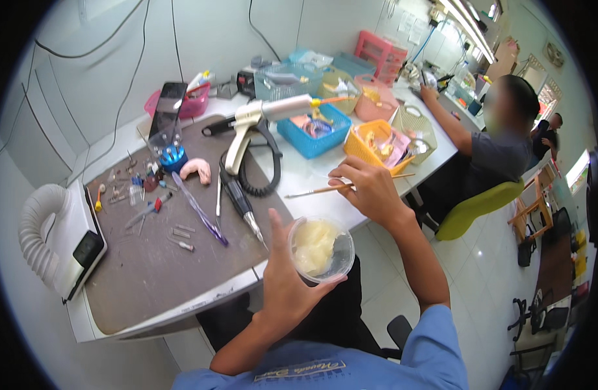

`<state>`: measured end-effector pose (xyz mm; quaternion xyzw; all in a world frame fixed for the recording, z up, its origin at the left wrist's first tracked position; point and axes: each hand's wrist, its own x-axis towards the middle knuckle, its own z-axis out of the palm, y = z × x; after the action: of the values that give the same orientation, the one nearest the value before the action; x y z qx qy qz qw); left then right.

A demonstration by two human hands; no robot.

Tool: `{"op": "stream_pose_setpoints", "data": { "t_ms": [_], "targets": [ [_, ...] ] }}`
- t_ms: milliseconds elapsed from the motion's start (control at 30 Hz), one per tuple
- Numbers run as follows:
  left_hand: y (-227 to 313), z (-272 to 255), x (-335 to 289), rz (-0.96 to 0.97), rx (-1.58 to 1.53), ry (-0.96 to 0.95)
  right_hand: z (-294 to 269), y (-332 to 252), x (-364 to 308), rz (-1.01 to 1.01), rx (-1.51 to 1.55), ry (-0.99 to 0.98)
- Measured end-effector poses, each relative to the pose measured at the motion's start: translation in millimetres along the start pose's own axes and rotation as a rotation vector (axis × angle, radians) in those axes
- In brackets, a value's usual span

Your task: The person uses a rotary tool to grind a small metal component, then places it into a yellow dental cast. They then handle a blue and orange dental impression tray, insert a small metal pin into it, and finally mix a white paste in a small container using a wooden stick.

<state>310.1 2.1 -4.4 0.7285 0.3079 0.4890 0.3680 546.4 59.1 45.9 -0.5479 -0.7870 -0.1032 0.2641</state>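
Observation:
My left hand [283, 294] is wrapped round a clear round plastic tub [344, 255], just off the front edge of the bench. Pale yellow, soft-looking paste [314, 246] lies inside, with its surface uneven. Above and to the right, my right hand [370, 192] pinches a slim brush [322, 190] with a brown handle. The brush lies nearly level, its tip pointing left, apart from the tub. Just left of the tub, a dark handpiece with a metal tip [240, 201] rests on the brown mat [214, 263].
A white dispensing gun [250, 130] stands behind the handpiece. Left are a purple toothbrush [198, 208], a pink arch-shaped piece [195, 170], scattered small tools and a white hosed unit [84, 244]. Blue [312, 153] and yellow [361, 153] baskets sit behind. A co-worker [500, 149] sits right.

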Motion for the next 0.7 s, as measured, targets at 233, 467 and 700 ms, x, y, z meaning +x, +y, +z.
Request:
{"op": "stream_pose_setpoints", "data": {
  "t_ms": [233,467,700],
  "targets": [
    [1.2,-8.0,-15.2,-0.016,-0.005,0.036,-23.9,-0.6,-23.9,0.116,-0.039,-0.065],
    [-11.4,1.3,9.9,0.098,-0.020,0.076,-76.2,-15.0,-54.5,0.463,1.049,0.099],
    [-16.1,-7.6,1.1,0.124,-0.024,0.141,-69.4,-23.9,-101.0,0.069,1.191,0.439]
  ]
}}
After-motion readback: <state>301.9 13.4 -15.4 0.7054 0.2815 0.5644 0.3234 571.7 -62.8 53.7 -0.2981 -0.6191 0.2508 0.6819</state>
